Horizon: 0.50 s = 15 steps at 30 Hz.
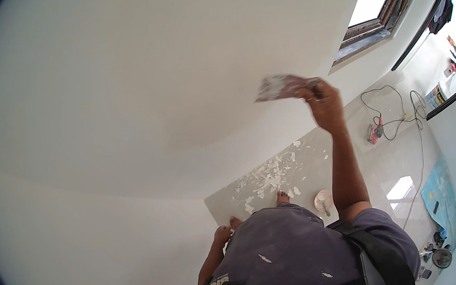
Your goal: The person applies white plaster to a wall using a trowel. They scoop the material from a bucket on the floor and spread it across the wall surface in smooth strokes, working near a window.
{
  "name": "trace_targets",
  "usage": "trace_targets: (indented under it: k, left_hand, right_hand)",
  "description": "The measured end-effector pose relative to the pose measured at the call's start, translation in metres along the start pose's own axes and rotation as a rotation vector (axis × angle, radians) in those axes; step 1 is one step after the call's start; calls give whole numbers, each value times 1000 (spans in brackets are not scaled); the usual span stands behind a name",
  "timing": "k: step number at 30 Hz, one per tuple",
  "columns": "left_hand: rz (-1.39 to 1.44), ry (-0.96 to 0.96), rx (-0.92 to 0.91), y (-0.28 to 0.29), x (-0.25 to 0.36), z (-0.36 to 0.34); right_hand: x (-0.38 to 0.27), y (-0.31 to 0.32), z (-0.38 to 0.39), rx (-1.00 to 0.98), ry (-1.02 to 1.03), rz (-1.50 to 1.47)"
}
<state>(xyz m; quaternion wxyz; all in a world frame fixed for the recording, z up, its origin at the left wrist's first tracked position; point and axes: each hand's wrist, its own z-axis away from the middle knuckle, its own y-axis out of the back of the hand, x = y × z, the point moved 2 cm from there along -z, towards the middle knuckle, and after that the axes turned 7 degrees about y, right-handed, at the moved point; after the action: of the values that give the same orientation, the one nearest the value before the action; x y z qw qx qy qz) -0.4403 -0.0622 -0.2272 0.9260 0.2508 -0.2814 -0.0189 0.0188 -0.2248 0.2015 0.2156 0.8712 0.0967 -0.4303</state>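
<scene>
My right hand (323, 103) is raised in front of the pale wall (115, 100), gripping a flat, reddish-brown hand tool (284, 86). White material smears its wide end, which points left toward the wall. Motion blurs the tool, so whether it is a scraper or a brush cannot be told. A beige, darker patch (207, 119) shows on the wall just left of it. Low at my left side, my left hand (222, 236) hangs with curled fingers beside my shirt; what it holds, if anything, is too small to make out.
White flakes (268, 176) litter the floor by my bare feet (283, 197). A round container (323, 201) with a tool in it stands to their right. Further right lie a red power tool (376, 131), its looping cord, a blue sheet (440, 196) and a fan (441, 258). A window (380, 19) is at upper right.
</scene>
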Motion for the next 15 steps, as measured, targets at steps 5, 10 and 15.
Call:
trace_targets:
  k: [5, 10, 15]
  left_hand:
    - [151, 242, 15, 8, 13, -2]
    - [295, 238, 26, 18, 33, 7]
    - [181, 227, 32, 21, 38, 22]
  right_hand:
    - [-71, -98, -4, -326, 121, -82]
    - [-91, -141, -17, -353, 230, -29]
    - [-81, -135, -23, -230, 188, -3]
